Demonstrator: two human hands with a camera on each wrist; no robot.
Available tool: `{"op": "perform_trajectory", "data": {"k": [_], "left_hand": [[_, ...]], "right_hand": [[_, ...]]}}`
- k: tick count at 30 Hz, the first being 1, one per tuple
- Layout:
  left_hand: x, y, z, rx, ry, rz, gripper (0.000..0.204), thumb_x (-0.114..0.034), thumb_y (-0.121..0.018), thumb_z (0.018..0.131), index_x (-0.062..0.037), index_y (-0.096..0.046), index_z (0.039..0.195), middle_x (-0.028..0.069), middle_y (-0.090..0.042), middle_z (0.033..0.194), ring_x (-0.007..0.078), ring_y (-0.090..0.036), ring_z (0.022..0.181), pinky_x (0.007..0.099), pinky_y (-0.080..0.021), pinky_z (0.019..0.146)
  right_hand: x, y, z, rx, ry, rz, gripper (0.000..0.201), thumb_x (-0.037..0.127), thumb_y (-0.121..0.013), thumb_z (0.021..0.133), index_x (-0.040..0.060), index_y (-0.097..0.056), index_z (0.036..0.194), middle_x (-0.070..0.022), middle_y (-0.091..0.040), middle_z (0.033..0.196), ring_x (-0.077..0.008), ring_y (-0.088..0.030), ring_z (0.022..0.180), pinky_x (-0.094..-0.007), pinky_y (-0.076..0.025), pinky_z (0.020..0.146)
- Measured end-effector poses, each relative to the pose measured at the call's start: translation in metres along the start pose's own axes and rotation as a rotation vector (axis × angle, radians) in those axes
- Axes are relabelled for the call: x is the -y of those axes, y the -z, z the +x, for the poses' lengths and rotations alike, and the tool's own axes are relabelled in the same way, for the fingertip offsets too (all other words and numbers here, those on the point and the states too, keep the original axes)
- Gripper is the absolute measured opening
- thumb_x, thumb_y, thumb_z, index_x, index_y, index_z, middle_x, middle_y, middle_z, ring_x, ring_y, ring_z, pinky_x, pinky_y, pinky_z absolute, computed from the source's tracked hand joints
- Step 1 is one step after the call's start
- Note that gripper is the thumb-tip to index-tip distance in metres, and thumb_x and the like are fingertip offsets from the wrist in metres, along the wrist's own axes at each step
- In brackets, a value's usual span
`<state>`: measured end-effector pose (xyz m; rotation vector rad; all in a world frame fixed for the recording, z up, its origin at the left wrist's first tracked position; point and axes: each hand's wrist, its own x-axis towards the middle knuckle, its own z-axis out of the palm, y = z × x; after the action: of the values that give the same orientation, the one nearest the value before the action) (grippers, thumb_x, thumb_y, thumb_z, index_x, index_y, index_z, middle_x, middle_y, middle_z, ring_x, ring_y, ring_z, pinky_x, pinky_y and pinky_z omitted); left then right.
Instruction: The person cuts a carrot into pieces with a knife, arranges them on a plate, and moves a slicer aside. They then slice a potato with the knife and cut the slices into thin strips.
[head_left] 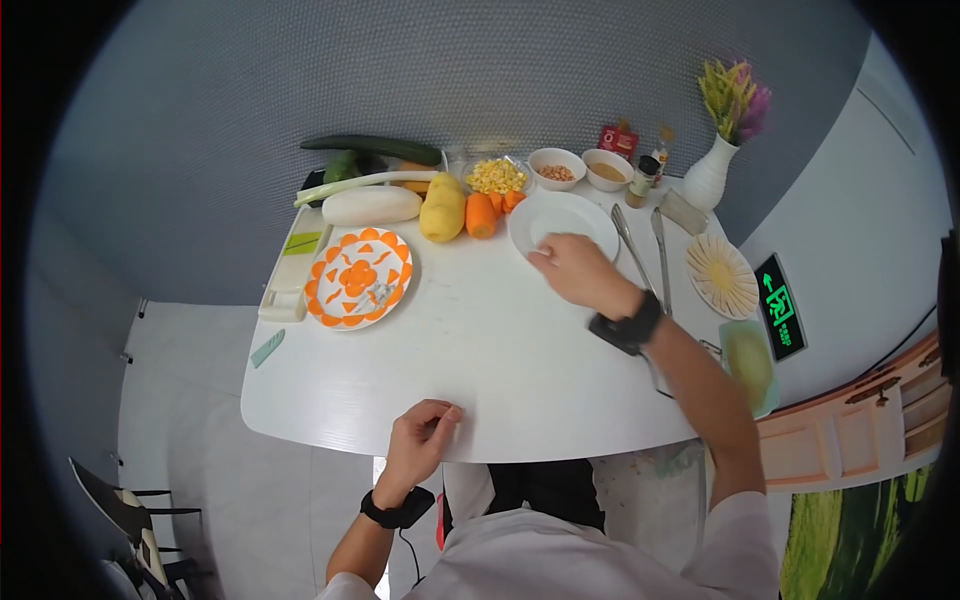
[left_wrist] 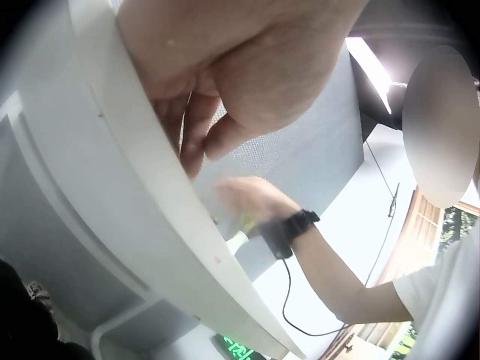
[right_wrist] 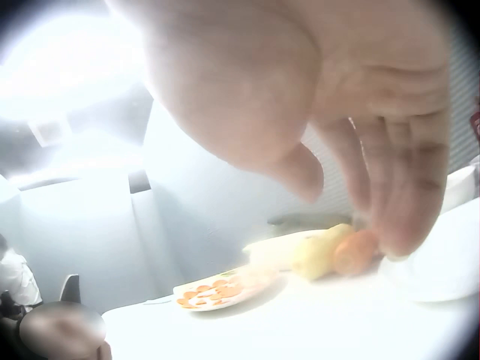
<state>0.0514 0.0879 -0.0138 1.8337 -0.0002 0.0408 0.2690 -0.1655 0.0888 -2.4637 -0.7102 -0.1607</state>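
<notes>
In the head view my right hand [head_left: 583, 272] is over the front part of a white plate [head_left: 562, 210]; whether it touches the plate cannot be told. The right wrist view shows that hand [right_wrist: 322, 97] with fingers extended and slightly bent, holding nothing visible, beside the plate [right_wrist: 442, 262]. My left hand [head_left: 420, 438] rests at the table's front edge, its fingers loosely bent and nothing seen in them. From the left wrist, this hand [left_wrist: 240, 67] lies against the table edge, with the right hand [left_wrist: 255, 199] blurred beyond.
A patterned plate [head_left: 342, 306] holds orange slices. Behind stand a white radish [head_left: 371, 206], potatoes [head_left: 442, 212], carrot [head_left: 481, 217], corn [head_left: 496, 177] and two bowls [head_left: 556, 157]. Tongs [head_left: 634, 245], a fan-patterned plate [head_left: 722, 277], a green container [head_left: 748, 365] and a vase [head_left: 711, 176] are at right.
</notes>
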Motion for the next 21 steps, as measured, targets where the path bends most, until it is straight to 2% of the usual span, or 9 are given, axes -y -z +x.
{"op": "perform_trajectory", "data": {"k": [2,4,7,9,10,13,15,21], "left_hand": [[-0.001,-0.002,-0.001,-0.017,-0.012,0.007,0.019,-0.013,-0.065,0.098,0.005,-0.072,0.097,0.012,-0.072,0.099,0.0175,-0.066,0.086,0.0288,-0.053,0.079],[0.0,-0.002,-0.001,-0.027,-0.016,-0.004,0.018,-0.012,-0.065,0.097,0.0046,-0.072,0.098,0.0121,-0.072,0.098,0.018,-0.067,0.085,0.0294,-0.054,0.078],[0.003,-0.001,-0.002,-0.032,-0.021,-0.01,0.016,-0.011,-0.066,0.096,0.0041,-0.072,0.098,0.0126,-0.072,0.098,0.0196,-0.068,0.085,0.03,-0.054,0.076],[-0.001,-0.001,-0.002,-0.04,-0.046,0.031,0.015,-0.01,-0.067,0.095,0.0035,-0.072,0.098,0.013,-0.072,0.097,0.0208,-0.069,0.085,0.0301,-0.054,0.076],[-0.006,0.0,-0.004,-0.016,0.002,0.017,0.013,-0.007,-0.065,0.097,0.0042,-0.072,0.1,0.0109,-0.072,0.1,0.0166,-0.066,0.092,0.029,-0.052,0.084],[-0.01,-0.001,-0.004,-0.016,0.022,0.028,0.013,-0.007,-0.065,0.097,0.0041,-0.072,0.1,0.0113,-0.072,0.1,0.0173,-0.067,0.091,0.0294,-0.053,0.084],[-0.01,0.001,-0.003,-0.01,0.001,0.029,0.013,-0.007,-0.065,0.096,0.0037,-0.072,0.1,0.0118,-0.072,0.101,0.0186,-0.068,0.092,0.0302,-0.054,0.084],[-0.015,0.003,-0.001,0.004,-0.012,0.082,0.012,-0.006,-0.066,0.095,0.0035,-0.072,0.098,0.0128,-0.073,0.099,0.0205,-0.07,0.09,0.0306,-0.056,0.082]], "right_hand": [[0.01,-0.039,0.042,-0.121,0.019,-0.037,0.038,0.028,-0.067,0.093,-0.0079,-0.067,0.105,-0.0266,-0.069,0.101,-0.04,-0.066,0.094,-0.0439,-0.052,0.083],[0.034,-0.059,0.08,-0.141,-0.003,-0.11,0.047,0.034,-0.069,0.091,-0.0088,-0.066,0.11,-0.0247,-0.07,0.105,-0.0407,-0.063,0.105,-0.0446,-0.051,0.091],[0.051,-0.098,0.127,-0.239,-0.039,-0.295,0.043,0.036,-0.072,0.087,-0.0033,-0.07,0.103,-0.0191,-0.072,0.1,-0.0362,-0.064,0.105,-0.0462,-0.048,0.094],[0.061,-0.112,0.15,-0.211,-0.113,-0.347,0.045,0.04,-0.071,0.086,-0.0001,-0.072,0.106,-0.0168,-0.072,0.105,-0.0342,-0.062,0.11,-0.0474,-0.045,0.096],[0.066,-0.117,0.16,-0.197,-0.153,-0.374,0.046,0.042,-0.071,0.086,0.0015,-0.073,0.108,-0.0156,-0.073,0.107,-0.0333,-0.06,0.113,-0.048,-0.044,0.098],[0.072,-0.128,0.187,-0.061,-0.241,-0.462,0.047,0.047,-0.066,0.089,0.0058,-0.074,0.11,-0.0136,-0.072,0.114,-0.034,-0.057,0.118,-0.05,-0.042,0.097],[0.06,-0.149,0.205,0.004,-0.274,-0.548,0.041,0.04,-0.06,0.092,0.0089,-0.074,0.114,-0.0132,-0.071,0.12,-0.0345,-0.057,0.115,-0.0492,-0.039,0.095],[0.077,-0.147,0.207,0.139,-0.397,-0.656,0.034,0.026,-0.056,0.094,0.0092,-0.072,0.119,-0.013,-0.069,0.12,-0.0329,-0.056,0.112,-0.0478,-0.034,0.085]]}}
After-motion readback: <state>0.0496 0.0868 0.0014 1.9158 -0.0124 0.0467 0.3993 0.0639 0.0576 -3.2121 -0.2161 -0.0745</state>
